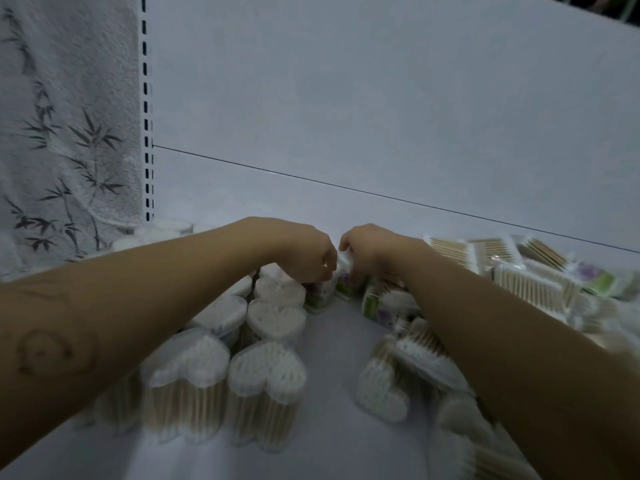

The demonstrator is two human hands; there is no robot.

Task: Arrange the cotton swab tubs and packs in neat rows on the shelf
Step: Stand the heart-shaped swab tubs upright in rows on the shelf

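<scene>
Deep on the white shelf [332, 358] our right hand [369, 252] pinches an upright pack [346, 285], our left hand [310, 256] curls over its neighbour [317, 296], grip unclear, with loose packs [533, 289] lying rightward, nearer the right.

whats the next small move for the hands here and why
Probably press the green-labelled packs upright against the heart tubs: the right hand pinches one, the left hand sits beside it, the tubs already stand in rows, and loose packs at right lie jumbled.

Dim white back panel [381, 98], bamboo-print towel [62, 133] at left.
</scene>
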